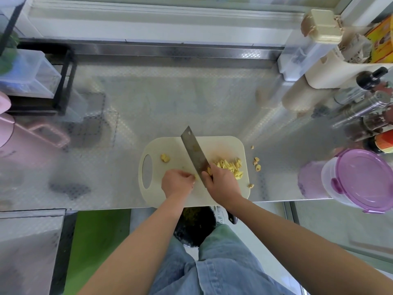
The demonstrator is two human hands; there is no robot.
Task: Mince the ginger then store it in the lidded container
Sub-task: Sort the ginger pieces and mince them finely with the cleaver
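Your right hand grips cleaver, blade down on cutting board. Your left hand pinches ginger bit at board's near edge. Chopped ginger piled at board's right edge; lidded container at counter's right front corner, closed.

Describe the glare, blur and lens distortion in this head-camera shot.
Head view: wide-angle bending curves the patterned steel counter edges; soft daylight glare washes its far side; the purple-lidded clear plastic container and pink handled jug smear at the edges; the cream plastic cutting board and steel cleaver stay sharp.
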